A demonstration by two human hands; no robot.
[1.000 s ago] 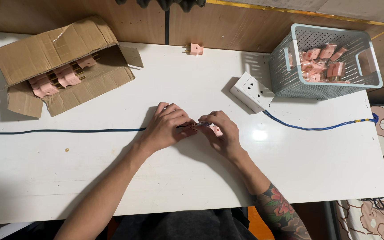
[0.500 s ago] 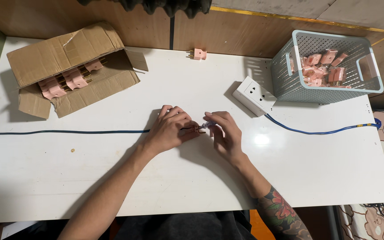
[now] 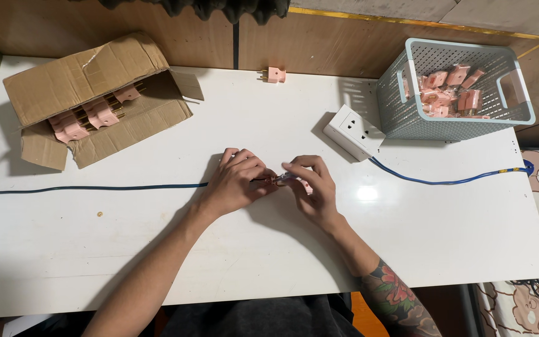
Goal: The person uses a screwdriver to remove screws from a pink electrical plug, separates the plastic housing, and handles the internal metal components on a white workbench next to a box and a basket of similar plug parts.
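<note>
My left hand and my right hand meet at the middle of the white table. Between their fingertips I hold a small pink plug part with metal bits showing; most of it is hidden by my fingers. The dark blue cable runs in from the left edge and ends under my left hand. My right hand pinches the pink part from the right, my left grips it and the cable end from the left.
An open cardboard box with pink plugs lies at the back left. A grey-blue basket of pink plugs stands at the back right. A white socket block with a blue cord sits beside it. One loose pink plug lies at the back edge.
Both hands stay together on the pink part with only slight finger shifts. The view has drifted a little.
</note>
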